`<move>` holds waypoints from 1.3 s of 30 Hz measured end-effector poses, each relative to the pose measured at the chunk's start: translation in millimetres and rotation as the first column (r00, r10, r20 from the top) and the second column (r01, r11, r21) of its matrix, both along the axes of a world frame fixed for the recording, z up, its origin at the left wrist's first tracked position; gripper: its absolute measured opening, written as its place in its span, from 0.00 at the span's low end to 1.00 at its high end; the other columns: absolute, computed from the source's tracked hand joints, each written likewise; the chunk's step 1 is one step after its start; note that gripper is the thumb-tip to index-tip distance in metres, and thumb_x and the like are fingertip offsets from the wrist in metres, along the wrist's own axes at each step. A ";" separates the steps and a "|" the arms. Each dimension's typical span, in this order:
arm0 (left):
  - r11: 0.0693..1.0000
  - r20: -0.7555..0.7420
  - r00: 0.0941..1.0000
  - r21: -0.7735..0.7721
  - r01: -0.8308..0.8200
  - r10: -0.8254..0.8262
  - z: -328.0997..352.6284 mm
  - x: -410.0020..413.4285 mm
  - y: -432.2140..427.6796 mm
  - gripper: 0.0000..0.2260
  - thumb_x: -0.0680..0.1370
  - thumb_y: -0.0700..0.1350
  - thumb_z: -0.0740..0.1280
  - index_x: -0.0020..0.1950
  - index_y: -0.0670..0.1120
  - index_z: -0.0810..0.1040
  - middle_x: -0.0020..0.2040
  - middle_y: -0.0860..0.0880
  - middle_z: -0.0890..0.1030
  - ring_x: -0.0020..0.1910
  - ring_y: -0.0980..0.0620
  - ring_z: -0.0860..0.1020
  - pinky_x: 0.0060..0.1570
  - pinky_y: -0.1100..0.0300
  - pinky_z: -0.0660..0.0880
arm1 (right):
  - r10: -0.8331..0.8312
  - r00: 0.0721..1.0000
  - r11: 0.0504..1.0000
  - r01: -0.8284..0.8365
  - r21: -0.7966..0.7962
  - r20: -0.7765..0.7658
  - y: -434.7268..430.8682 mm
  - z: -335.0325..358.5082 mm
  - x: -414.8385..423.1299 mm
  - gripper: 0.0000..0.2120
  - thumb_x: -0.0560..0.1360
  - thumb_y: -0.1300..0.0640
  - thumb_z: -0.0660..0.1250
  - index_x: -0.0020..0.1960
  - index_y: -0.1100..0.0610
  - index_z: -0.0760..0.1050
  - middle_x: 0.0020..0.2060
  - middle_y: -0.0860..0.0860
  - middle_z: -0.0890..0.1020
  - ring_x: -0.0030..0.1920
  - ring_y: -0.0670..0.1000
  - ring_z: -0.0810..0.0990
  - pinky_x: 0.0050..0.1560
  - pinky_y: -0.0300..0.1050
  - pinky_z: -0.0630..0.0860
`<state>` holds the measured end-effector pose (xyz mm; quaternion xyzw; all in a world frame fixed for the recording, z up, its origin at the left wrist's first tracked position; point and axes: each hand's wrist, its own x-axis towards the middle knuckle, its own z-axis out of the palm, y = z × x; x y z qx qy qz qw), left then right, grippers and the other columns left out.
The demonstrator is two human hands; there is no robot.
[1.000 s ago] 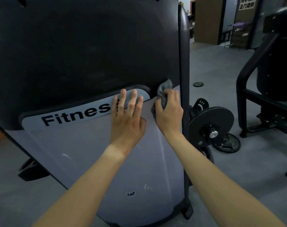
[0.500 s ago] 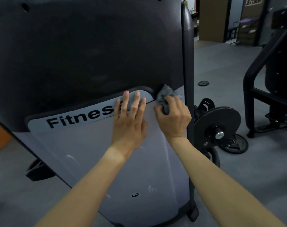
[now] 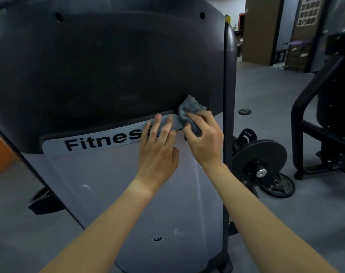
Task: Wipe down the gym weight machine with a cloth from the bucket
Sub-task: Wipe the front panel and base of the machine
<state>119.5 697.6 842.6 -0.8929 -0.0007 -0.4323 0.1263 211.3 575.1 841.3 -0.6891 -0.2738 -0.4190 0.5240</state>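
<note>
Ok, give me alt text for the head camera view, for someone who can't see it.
A person's right hand grips a grey cloth against a gym machine's cover, where its black upper panel meets the grey lower one. The left hand rests flat beside it, hiding the end of a Fitness label. Weight plates sit to the right.

left grip (image 3: 158, 152) flat, fingers (image 3: 168, 126) straight, slightly spread; right grip (image 3: 204, 140) curled, seemingly pinching, knuckles up

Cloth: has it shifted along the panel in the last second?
Yes. The cloth has slid slightly left, away from the black upright post and onto the right end of the Fitness label.
</note>
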 end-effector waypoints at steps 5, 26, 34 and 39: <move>1.000 -0.035 0.999 0.015 -0.019 0.019 0.8 -1.4 0.6 0.24 0.74 0.37 0.66 0.71 0.39 0.74 0.78 0.42 0.68 0.82 0.38 0.57 0.80 0.40 0.53 | -0.013 0.997 0.997 0.020 0.076 -0.081 12.4 7.5 -14.2 0.10 0.77 0.57 0.71 0.57 0.56 0.86 0.50 0.49 0.82 0.48 0.50 0.81 0.45 0.49 0.79; 0.998 -0.044 0.997 -0.013 0.060 -0.061 11.6 -36.2 13.9 0.16 0.73 0.35 0.66 0.60 0.39 0.80 0.63 0.41 0.77 0.65 0.41 0.73 0.75 0.47 0.65 | 0.113 0.985 0.960 -0.074 -0.271 0.134 30.6 52.5 -30.1 0.08 0.77 0.55 0.70 0.44 0.56 0.86 0.45 0.47 0.79 0.46 0.48 0.71 0.40 0.48 0.74; 0.993 0.077 0.997 -0.116 0.025 -0.016 29.5 -53.6 41.2 0.08 0.75 0.37 0.64 0.52 0.40 0.79 0.62 0.41 0.76 0.65 0.41 0.72 0.64 0.47 0.71 | 0.031 0.999 0.999 -0.031 0.028 0.024 54.9 54.8 -44.9 0.04 0.74 0.60 0.70 0.44 0.60 0.83 0.44 0.50 0.80 0.45 0.51 0.75 0.46 0.42 0.72; 0.948 0.184 0.966 -0.292 -0.124 0.183 36.7 -60.8 60.0 0.08 0.77 0.40 0.63 0.54 0.41 0.78 0.59 0.43 0.77 0.58 0.43 0.75 0.57 0.48 0.72 | 0.238 0.938 0.923 -0.138 -0.360 0.252 94.3 82.0 -70.1 0.07 0.80 0.58 0.67 0.54 0.60 0.82 0.49 0.51 0.80 0.51 0.53 0.75 0.51 0.42 0.73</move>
